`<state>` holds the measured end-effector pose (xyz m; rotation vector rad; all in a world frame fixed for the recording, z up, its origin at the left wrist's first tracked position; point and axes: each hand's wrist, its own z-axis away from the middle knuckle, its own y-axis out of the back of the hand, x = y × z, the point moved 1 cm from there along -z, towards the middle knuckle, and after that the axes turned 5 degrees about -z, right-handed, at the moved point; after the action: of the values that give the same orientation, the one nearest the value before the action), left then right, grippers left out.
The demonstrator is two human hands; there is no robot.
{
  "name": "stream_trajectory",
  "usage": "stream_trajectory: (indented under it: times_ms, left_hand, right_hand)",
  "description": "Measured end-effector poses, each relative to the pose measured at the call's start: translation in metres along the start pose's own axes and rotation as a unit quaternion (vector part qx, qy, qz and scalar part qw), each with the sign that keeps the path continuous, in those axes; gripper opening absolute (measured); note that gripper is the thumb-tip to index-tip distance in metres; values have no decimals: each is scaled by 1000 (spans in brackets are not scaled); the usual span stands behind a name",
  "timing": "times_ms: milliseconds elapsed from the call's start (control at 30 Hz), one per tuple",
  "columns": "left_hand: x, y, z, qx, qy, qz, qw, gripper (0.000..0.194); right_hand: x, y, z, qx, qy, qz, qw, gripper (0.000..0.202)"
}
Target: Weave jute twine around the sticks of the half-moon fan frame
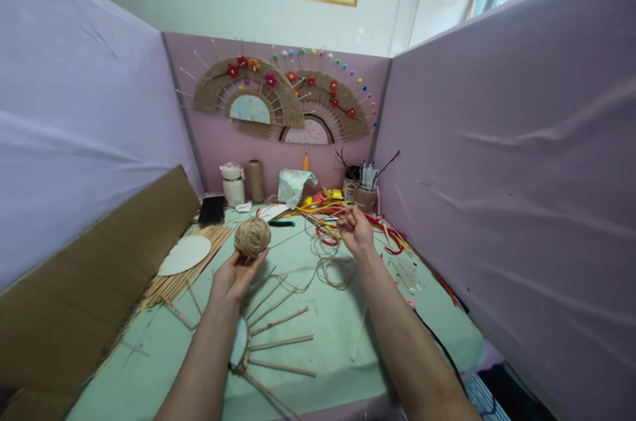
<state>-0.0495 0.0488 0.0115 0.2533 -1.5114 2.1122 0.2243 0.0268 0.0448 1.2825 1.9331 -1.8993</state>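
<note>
A ball of twine (252,237) sits above the table (342,355), cradled from below in the upturned fingers of the left hand (233,280), a hold that likely leaves it free to turn. A thin strand (289,239) runs from it toward the right hand (356,233), whose fingers are curled closed, apparently pinching it; the gap between the hands seems to keep it straight. Loose twine loops (334,272) lie between the arms. Beneath the left forearm, sticks (281,343) radiate from a pale disc (239,341), presumably spread to keep their spacing.
</note>
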Motion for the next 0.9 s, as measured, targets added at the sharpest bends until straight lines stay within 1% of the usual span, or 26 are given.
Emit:
stream_trajectory:
  times_ms: [67,133,167,233,300,333,367,400,433,467,500,533,633,700,733,800,833,900]
  left_hand:
    - [2,0,2,-3,-7,-16,1000,29]
    - [4,0,4,-8,-10,-34,999,26]
    - [5,0,5,-6,-12,-41,999,25]
    - [7,1,6,13,-16,-47,999,23]
    - [10,1,5,43,-29,-33,998,24]
    - [12,2,4,56,-41,-18,997,25]
    - [13,3,3,64,-54,0,996,27]
    - [15,3,2,67,-68,17,995,28]
    - [16,4,1,65,-82,32,994,29]
    - [17,5,1,61,-94,43,993,29]
    - [18,5,1,57,-105,51,992,29]
    - [19,5,1,55,-115,56,990,28]
    - [18,4,3,50,-131,64,988,26]
    - [16,3,4,44,-130,67,988,26]
    - [15,2,4,42,-127,67,989,27]
    - [13,1,4,35,-119,65,990,27]
    - [13,0,4,30,-115,63,991,26]
    - [12,-1,3,18,-107,60,992,25]
  right_hand:
    - [-9,-13,-13,-18,2,-10,1000,24]
    - [-22,-30,-33,-40,23,-7,999,23]
    - [-30,-39,-44,-39,39,0,999,23]
    - [-48,-52,-69,2,83,18,996,22]
    - [-66,-59,-94,62,147,32,987,22]
    - [-72,-60,-104,102,179,51,977,25]
    - [-76,-58,-111,139,208,86,964,27]
    - [-76,-56,-116,155,227,144,951,29]
    - [-72,-52,-118,163,233,228,931,33]
    - [-63,-48,-117,127,218,342,905,37]
    - [-51,-44,-112,46,176,464,867,40]
    - [-36,-39,-105,2,148,502,852,38]
    - [12,-28,-77,-104,81,561,817,24]
    - [41,-29,-59,-162,53,585,793,11]
    - [52,-33,-52,-184,49,590,784,9]
    - [72,-46,-40,-227,46,592,772,30]
    - [81,-54,-34,-260,43,588,765,42]
    - [100,-72,-22,-385,15,559,734,62]
